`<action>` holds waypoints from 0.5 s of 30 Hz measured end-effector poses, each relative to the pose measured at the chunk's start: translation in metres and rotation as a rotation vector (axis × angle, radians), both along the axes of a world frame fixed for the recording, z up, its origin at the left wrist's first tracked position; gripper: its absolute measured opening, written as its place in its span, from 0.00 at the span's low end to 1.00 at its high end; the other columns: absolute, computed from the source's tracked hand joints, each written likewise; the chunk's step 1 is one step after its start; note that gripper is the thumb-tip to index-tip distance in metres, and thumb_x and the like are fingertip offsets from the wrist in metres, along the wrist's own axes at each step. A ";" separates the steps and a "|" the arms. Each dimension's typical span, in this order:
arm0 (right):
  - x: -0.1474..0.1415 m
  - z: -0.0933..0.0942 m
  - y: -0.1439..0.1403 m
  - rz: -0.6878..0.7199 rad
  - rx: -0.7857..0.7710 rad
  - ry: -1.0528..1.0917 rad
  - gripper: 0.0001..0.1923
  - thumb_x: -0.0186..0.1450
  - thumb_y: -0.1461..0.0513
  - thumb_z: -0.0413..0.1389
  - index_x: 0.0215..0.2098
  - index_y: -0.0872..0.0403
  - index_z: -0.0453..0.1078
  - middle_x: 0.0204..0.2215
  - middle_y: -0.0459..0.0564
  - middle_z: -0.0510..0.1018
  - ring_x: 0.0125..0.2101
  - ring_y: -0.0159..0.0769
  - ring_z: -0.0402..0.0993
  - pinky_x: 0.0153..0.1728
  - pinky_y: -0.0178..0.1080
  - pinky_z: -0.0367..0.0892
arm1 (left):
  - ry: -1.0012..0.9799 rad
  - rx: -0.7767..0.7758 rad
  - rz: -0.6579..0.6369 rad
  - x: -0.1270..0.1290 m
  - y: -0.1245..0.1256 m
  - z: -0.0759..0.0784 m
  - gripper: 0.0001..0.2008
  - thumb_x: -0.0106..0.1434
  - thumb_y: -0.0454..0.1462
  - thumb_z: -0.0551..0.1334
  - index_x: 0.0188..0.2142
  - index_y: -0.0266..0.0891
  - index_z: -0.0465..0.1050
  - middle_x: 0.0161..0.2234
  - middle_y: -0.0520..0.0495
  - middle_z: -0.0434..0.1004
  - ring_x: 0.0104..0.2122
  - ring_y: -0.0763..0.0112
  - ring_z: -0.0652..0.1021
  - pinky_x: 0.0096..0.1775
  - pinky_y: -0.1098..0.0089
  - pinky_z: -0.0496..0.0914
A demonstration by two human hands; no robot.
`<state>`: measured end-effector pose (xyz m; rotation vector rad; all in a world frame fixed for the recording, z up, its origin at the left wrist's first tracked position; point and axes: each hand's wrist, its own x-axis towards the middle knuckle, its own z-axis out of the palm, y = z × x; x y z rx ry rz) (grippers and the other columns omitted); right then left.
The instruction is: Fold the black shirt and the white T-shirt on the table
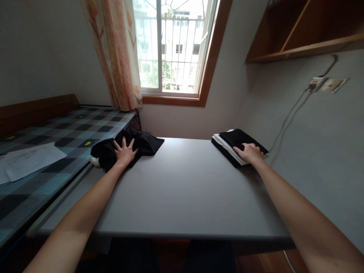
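My left hand (125,151) lies flat with fingers spread on a crumpled heap of black clothes (148,143) at the far left corner of the grey table (184,189). My right hand (250,152) rests palm down on the near edge of a neat stack of folded clothes (236,139), black and white layers, at the table's far right corner by the wall. Neither hand grips anything that I can see.
A bed with a blue and black checked cover (65,132) runs along the left, with a white sheet of paper (28,159) on it. A window and a patterned curtain (119,53) are behind the table. A wall socket with a cable (318,83) and a wooden shelf (301,34) are on the right.
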<state>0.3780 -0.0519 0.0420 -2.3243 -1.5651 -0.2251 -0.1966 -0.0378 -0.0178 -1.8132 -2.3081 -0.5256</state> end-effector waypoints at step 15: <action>-0.045 0.041 0.010 0.298 0.295 0.507 0.10 0.63 0.55 0.54 0.30 0.52 0.65 0.28 0.51 0.73 0.32 0.40 0.71 0.37 0.42 0.69 | -0.176 0.225 -0.012 0.012 -0.019 0.011 0.29 0.64 0.53 0.56 0.57 0.38 0.72 0.69 0.34 0.47 0.67 0.33 0.45 0.60 0.39 0.53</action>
